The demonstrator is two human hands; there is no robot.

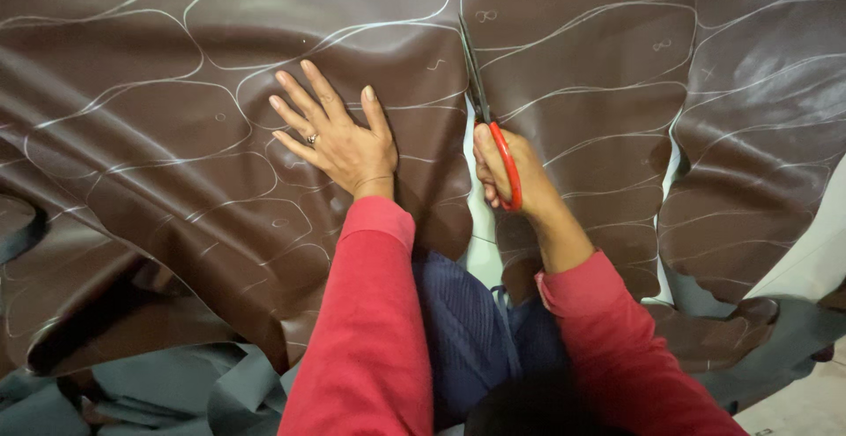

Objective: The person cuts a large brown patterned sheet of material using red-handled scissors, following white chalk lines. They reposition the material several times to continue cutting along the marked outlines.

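Left hand [339, 141] lying flat, fingers spread, pressing down brown leather [176, 136] marked with white outlines. Right hand [502, 171] gripping red-handled scissors [483, 110], blades lying in cut running up sheet. Grey scraps [176, 392] lying below.

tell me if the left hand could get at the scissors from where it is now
Probably yes. The left hand lies flat on the brown sheet, with only bare sheet between it and the scissors. But the right hand already fills the red handles.
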